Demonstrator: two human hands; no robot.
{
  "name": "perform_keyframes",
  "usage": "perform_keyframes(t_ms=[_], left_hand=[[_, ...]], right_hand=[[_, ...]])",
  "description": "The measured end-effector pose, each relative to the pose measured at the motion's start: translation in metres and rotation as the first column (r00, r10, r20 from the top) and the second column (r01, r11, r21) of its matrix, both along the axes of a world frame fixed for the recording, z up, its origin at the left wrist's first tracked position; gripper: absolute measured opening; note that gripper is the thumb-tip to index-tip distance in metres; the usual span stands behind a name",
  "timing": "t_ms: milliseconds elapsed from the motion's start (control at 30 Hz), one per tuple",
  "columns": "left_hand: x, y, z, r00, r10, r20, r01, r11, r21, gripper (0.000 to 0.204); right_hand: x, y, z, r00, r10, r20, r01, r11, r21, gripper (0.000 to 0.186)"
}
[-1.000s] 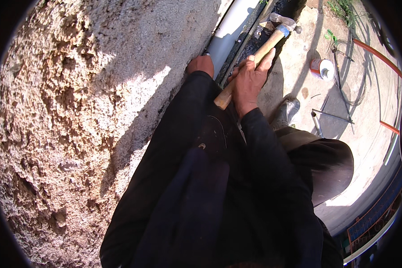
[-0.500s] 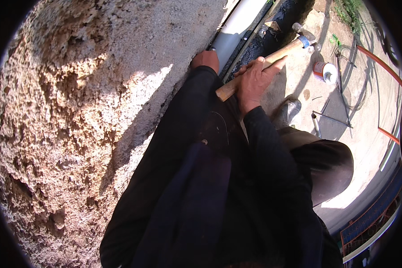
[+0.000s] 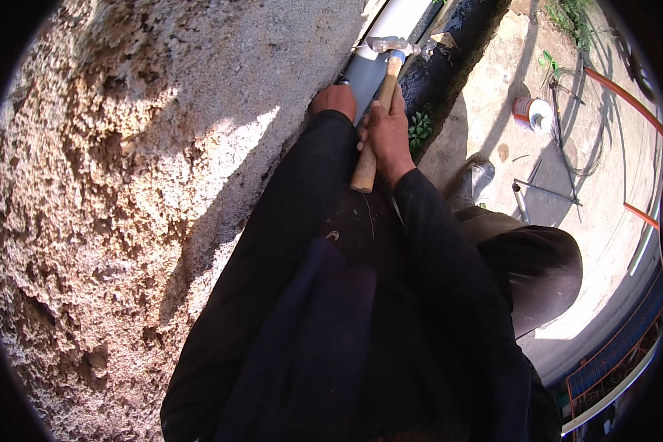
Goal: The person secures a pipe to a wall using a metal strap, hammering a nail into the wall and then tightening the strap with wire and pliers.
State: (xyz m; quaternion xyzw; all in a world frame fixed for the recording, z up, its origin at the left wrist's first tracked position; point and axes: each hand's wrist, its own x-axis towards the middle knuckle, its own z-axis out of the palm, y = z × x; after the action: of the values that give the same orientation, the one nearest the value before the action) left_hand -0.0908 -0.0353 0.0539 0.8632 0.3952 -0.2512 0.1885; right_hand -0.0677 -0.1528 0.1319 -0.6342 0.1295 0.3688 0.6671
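Note:
My right hand (image 3: 383,136) is closed round the wooden handle of a hammer (image 3: 384,92), whose metal head (image 3: 384,46) is over a grey-white plastic pipe (image 3: 396,16) running along the foot of the rough wall. Just left of the handle, my left hand (image 3: 332,101) is curled down beside the pipe and wall, with a small shiny bit showing at its far edge; what its fingers hold is hidden.
The rough stone wall (image 3: 110,206) fills the left. A dark channel (image 3: 442,74) with small plants (image 3: 420,129) borders concrete ground (image 3: 486,103), where a red-and-white can (image 3: 536,115), wire coil (image 3: 582,166), metal rods (image 3: 549,190) and orange tubing (image 3: 626,103) lie near my boot (image 3: 475,180).
The hammer has swung left, from over the channel's right edge to over the pipe, with my right hand moving along with it. The channel's plants now show. My left hand stays by the pipe.

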Motion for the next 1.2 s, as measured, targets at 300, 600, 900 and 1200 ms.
perform_keyframes(t_ms=[300, 600, 900, 1200], left_hand=[[-0.010, 0.008, 0.002, 0.999, 0.042, -0.018, -0.042, 0.999, -0.001, 0.042], [-0.008, 0.009, 0.000, 0.999, 0.038, -0.019, -0.037, 0.999, 0.018, 0.041], [0.032, -0.012, 0.003, 0.976, -0.190, 0.108, 0.181, 0.980, 0.085, 0.068], [0.029, 0.006, 0.001, 0.991, -0.083, 0.107, 0.087, 0.995, -0.039, 0.101]], right_hand=[[0.004, 0.002, 0.003, 0.935, -0.355, 0.012, 0.353, 0.931, 0.090, 0.073], [0.050, 0.008, 0.035, 0.975, -0.211, 0.064, 0.197, 0.964, 0.180, 0.057], [0.273, -0.149, 0.125, 0.212, 0.902, 0.377, -0.371, 0.431, -0.822, 0.049], [0.137, -0.254, 0.012, 0.521, 0.735, 0.434, -0.421, 0.664, -0.618, 0.037]])
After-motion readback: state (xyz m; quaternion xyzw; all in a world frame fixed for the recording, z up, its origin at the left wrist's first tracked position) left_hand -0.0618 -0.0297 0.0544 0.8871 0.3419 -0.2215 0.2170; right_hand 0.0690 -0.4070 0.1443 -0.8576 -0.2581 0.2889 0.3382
